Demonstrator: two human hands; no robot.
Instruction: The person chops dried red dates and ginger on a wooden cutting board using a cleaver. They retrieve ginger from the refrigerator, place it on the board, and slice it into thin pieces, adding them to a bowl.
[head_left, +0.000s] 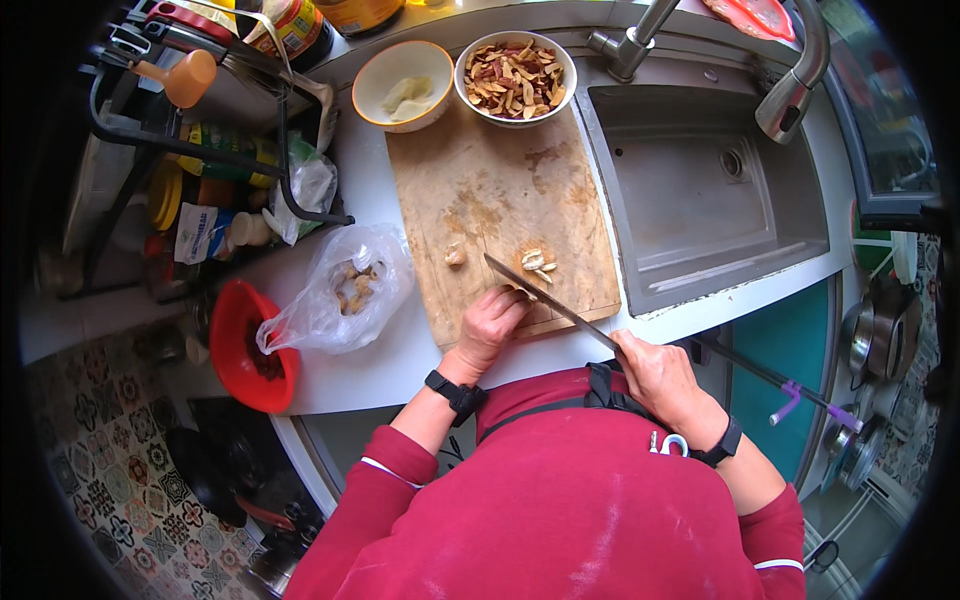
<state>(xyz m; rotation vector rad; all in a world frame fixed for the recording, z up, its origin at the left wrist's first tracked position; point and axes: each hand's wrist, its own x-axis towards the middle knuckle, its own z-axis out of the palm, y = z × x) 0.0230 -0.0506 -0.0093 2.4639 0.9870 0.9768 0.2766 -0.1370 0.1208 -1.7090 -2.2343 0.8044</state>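
My right hand (660, 375) grips the handle of a kitchen knife (551, 301), its blade slanting up and left over the near part of a wooden cutting board (495, 172). On the blade's left side, my left hand (491, 324) has its fingertips bunched together on a small pale food piece (532, 297), mostly hidden by fingers and blade. Several pale slices (535, 262) lie just beyond the blade. A whole, light brown lump (454, 253), perhaps a dried fruit, rests farther left on the board. In a clear plastic bag (337, 289) to the left are similar brown lumps (358, 286).
At the board's far end stand a bowl of reddish-brown slices (516, 79) and an orange-rimmed bowl (375, 79) with pale pieces inside. A red plastic bowl (232, 349) sits at the counter's left edge. Right of the board is a steel sink (690, 187); a black rack (187, 142) stands left.
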